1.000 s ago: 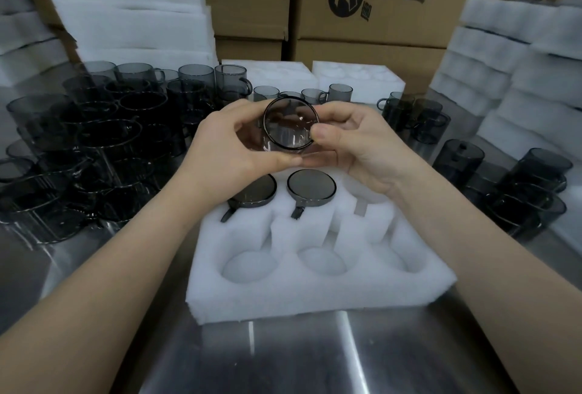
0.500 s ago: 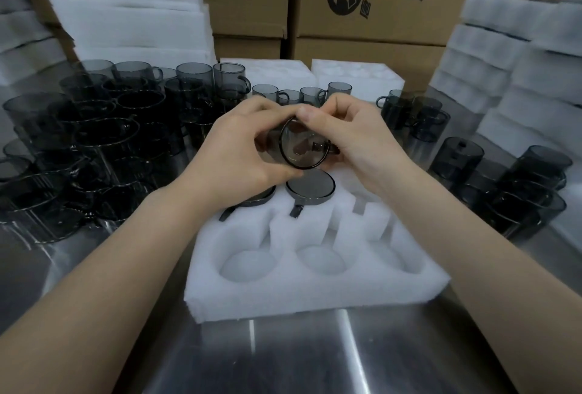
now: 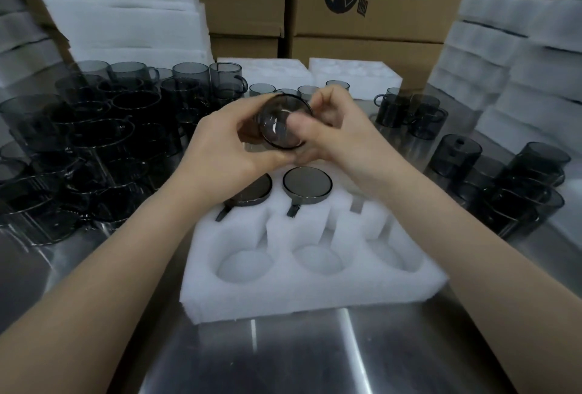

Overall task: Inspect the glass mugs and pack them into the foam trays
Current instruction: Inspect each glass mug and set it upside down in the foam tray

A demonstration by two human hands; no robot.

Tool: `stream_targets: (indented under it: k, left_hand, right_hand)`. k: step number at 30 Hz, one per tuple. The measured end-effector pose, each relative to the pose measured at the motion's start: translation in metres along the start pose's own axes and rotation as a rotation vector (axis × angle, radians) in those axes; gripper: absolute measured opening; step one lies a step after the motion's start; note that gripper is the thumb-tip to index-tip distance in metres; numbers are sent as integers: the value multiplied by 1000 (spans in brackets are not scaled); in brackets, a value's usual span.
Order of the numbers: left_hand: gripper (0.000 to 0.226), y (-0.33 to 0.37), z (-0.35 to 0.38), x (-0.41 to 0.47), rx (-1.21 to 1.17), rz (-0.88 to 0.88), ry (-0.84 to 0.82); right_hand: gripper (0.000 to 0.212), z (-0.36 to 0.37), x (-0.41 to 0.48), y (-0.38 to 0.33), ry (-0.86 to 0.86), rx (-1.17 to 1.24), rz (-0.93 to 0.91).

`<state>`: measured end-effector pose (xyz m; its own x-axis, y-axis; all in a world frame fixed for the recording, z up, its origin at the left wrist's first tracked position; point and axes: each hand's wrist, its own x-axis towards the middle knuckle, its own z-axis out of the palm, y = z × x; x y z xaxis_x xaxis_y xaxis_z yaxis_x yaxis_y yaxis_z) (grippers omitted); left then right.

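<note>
Both hands hold one smoky grey glass mug (image 3: 278,124) above the far edge of the white foam tray (image 3: 315,293). The mug lies on its side with its round end turned toward me. My left hand (image 3: 226,154) grips it from the left and below. My right hand (image 3: 333,135) grips it from the right, thumb across its face. Two mugs (image 3: 307,185) sit upside down in the tray's far row, the left one (image 3: 252,195) partly hidden under my left hand. The three near pockets of the tray hold nothing.
Several grey mugs are stacked at the left (image 3: 94,148) and stand at the right (image 3: 504,179) on the steel table (image 3: 283,356). Foam trays are piled at the left (image 3: 119,15), right (image 3: 516,72) and behind (image 3: 352,75). Cardboard boxes (image 3: 378,0) close the back.
The mug has been turned in both hands, and its round face has tipped downward toward me. My right thumb now lies over that face. The tray and packed mugs have not moved.
</note>
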<state>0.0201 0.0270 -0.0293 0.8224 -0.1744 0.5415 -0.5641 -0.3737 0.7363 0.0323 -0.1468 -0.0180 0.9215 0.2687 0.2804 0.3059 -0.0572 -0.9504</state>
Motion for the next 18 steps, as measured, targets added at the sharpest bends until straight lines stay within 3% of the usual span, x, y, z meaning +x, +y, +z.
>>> stream_targets:
  k: [2, 6, 13, 18]
  left_hand:
    - [61, -3, -1, 1, -80, -23, 22]
    - [72, -4, -1, -2, -76, -2, 7]
    - [62, -4, -1, -1, 34, 34, 58]
    - [54, -2, -2, -1, -15, 15, 77]
  right_hand:
    - [21, -3, 3, 0, 22, 81, 60]
    - [32, -6, 7, 2, 0, -43, 73]
    - [40, -2, 1, 0, 12, -316, -98]
    - [39, -3, 2, 0, 1, -172, -91]
